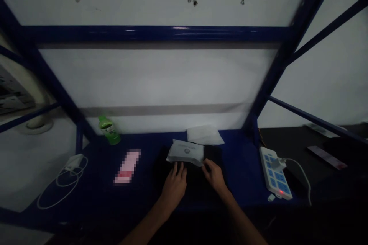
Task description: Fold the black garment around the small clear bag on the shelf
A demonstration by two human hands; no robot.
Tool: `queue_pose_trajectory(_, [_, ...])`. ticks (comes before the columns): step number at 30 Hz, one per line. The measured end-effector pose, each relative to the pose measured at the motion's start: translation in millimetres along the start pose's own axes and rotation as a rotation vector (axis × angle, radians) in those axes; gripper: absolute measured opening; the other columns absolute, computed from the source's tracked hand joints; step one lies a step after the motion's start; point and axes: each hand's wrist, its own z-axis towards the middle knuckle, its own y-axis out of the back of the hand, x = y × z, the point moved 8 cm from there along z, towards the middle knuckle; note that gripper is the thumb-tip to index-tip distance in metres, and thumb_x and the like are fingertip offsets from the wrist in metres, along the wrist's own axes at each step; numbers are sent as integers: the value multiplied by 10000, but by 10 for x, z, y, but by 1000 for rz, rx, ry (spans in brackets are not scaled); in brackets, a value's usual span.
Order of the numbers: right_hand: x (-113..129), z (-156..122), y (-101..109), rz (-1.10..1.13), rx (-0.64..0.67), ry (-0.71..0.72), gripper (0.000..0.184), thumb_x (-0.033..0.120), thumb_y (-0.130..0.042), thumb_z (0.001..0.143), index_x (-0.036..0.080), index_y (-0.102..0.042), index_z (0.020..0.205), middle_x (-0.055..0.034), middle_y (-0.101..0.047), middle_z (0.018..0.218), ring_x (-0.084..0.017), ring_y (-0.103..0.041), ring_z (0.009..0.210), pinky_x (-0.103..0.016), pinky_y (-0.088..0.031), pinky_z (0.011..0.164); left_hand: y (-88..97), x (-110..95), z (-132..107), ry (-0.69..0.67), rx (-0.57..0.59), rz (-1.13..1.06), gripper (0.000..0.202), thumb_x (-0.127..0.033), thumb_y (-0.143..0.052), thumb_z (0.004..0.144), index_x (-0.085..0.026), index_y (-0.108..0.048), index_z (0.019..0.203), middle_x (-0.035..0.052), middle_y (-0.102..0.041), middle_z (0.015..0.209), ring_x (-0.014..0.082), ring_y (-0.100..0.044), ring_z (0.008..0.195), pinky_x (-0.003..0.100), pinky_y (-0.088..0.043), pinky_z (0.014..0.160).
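Observation:
A dark folded cloth point(195, 182) lies on the blue shelf point(143, 195) in front of me. On its far part rests a grey plastic pouch point(186, 152) with a printed label. My left hand point(174, 185) lies flat on the dark cloth, fingers stretched out, fingertips just short of the pouch's near edge. My right hand point(214, 176) rests on the cloth with its fingers touching the pouch's near right corner. A second pale pouch point(204, 135) lies behind the first, by the wall.
A green bottle point(109, 130) stands at the back left. A pink flat item point(128, 166) lies left of the cloth. A white charger with coiled cable point(67, 176) sits far left. A white power strip point(275, 173) lies at right. Blue rack posts point(276, 72) frame the shelf.

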Motion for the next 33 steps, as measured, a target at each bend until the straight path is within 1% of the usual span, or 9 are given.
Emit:
queue_pose_trajectory(6, [-24, 21, -1, -12, 2, -17, 145, 240, -480, 884, 234, -624, 869, -38, -689, 835, -200, -652, 768, -284, -506, 693, -144, -90, -339, 11, 10, -13, 528, -101, -569, 823, -154, -544, 1347, 140, -468, 1466, 350, -362, 1394, 456, -459, 1048])
queue_pose_trajectory(9, [-40, 14, -7, -24, 3, -34, 206, 221, -496, 864, 243, -652, 997, -27, -694, 853, -195, -656, 761, -288, -516, 708, -180, -102, -345, 16, 4, 7, 515, -100, -549, 838, -166, -547, 1350, 130, -470, 1467, 345, -364, 1394, 457, -459, 1052])
queue_pose_trajectory(13, [18, -14, -41, -97, 58, 17, 443, 200, -505, 863, 285, -602, 1287, -25, -700, 844, -193, -652, 746, -294, -520, 700, -194, -106, -312, 18, 25, 23, 521, -78, -535, 836, -146, -545, 1353, 149, -466, 1465, 351, -374, 1386, 447, -459, 1051])
queue_pose_trajectory(16, [34, -5, -50, -82, 99, 57, 398, 203, -495, 891, 305, -654, 1241, -24, -734, 854, -187, -674, 758, -291, -534, 709, -175, -105, -298, 21, 36, 15, 580, -91, -553, 835, -152, -485, 1407, 162, -468, 1460, 358, -384, 1378, 442, -463, 1041])
queue_pose_trajectory(18, [-13, 56, -4, -51, 90, 56, 363, 217, -506, 898, 304, -680, 1204, -24, -755, 964, -193, -702, 829, -302, -552, 763, -158, -105, -289, 18, 34, 11, 666, -109, -569, 837, -204, -392, 1472, 154, -483, 1450, 360, -407, 1364, 455, -476, 1018])
queue_pose_trajectory(22, [-258, 367, 198, -95, 37, 10, 330, 271, -518, 906, 321, -688, 1185, 1, -729, 1123, -230, -712, 968, -334, -565, 835, -174, -108, -273, 8, 47, 18, 751, -110, -591, 829, -296, -315, 1502, 139, -487, 1451, 359, -421, 1356, 476, -497, 979])
queue_pose_trajectory(27, [-705, 946, 504, -164, -25, -46, 335, 330, -490, 921, 287, -696, 1182, -35, -735, 1102, -271, -711, 965, -377, -554, 846, -217, -113, -278, 14, 43, 31, 708, -110, -600, 816, -271, -385, 1471, 150, -475, 1458, 373, -396, 1369, 494, -497, 988])
queue_pose_trajectory(30, [-930, 1196, 575, -198, -14, -40, 308, 320, -513, 899, 272, -730, 1113, -44, -723, 1137, -283, -654, 1098, -402, -518, 927, -230, -120, -284, 15, 46, 24, 683, -126, -591, 827, -266, -395, 1467, 145, -472, 1461, 371, -375, 1382, 501, -501, 985])
queue_pose_trajectory(33, [-1098, 1300, 565, -227, 7, -37, 276, 301, -558, 859, 256, -753, 1049, -64, -721, 1138, -292, -624, 1140, -437, -492, 969, -240, -118, -283, 19, 67, 18, 624, -142, -580, 845, -244, -436, 1444, 155, -468, 1460, 369, -369, 1385, 490, -502, 986])
